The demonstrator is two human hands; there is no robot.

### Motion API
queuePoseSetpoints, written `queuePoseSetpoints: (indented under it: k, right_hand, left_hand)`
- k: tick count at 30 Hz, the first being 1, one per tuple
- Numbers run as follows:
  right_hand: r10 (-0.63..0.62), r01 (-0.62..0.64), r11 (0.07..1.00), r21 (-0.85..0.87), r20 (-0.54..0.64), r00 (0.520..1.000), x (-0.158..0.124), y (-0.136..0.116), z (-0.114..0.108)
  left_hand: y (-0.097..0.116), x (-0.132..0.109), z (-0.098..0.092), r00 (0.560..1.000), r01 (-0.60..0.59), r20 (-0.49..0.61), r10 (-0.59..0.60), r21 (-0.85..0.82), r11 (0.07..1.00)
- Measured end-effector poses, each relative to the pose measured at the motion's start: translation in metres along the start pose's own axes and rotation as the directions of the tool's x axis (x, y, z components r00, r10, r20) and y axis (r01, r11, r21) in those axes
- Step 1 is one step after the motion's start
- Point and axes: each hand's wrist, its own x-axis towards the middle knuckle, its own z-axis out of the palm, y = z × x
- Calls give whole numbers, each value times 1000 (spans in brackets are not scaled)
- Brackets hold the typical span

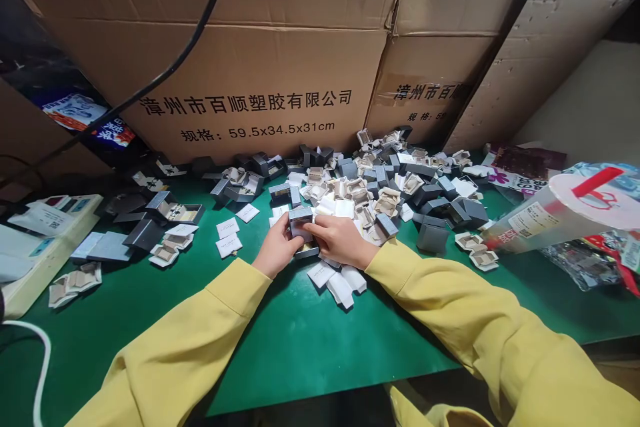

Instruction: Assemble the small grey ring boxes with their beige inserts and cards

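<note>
Fingers of the left hand (277, 250) and right hand (339, 239) curl closed around one small grey box (301, 221) just above the green desk (310, 340).

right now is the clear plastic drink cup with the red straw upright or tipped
Tipped: the clear plastic drink cup lies on its side on the green table, lid facing the camera.

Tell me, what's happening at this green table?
A person in yellow sleeves holds a small grey box between both hands, left hand and right hand, fingers closed on it above the green table. Behind lies a pile of boxes and loose white cards. Cartons stand at the back.
</note>
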Motion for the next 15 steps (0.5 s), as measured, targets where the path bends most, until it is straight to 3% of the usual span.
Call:
queuePoseSetpoints:
  k: [6,9,12,15]
  right_hand:
    - [16,-16,1000,1,18,1000,0,0,1]
    - [13,-13,1000,19,-30,999,0,1,0]
    - [92,-95,995,-22,-115,989,3,4,-5]
    - [177,-187,979,-79,-113,978,5,8,-9]
  left_hand:
    - [-4,2,-2,999,-19,-36,18,-15,1000]
    - [-5,2,-3,997,-36,-75,33,-42,998]
    - [-5,3,-4,988,-58,-150,46,-74,996]
    - [-5,4,-7,976,-73,-210,53,-89,993]
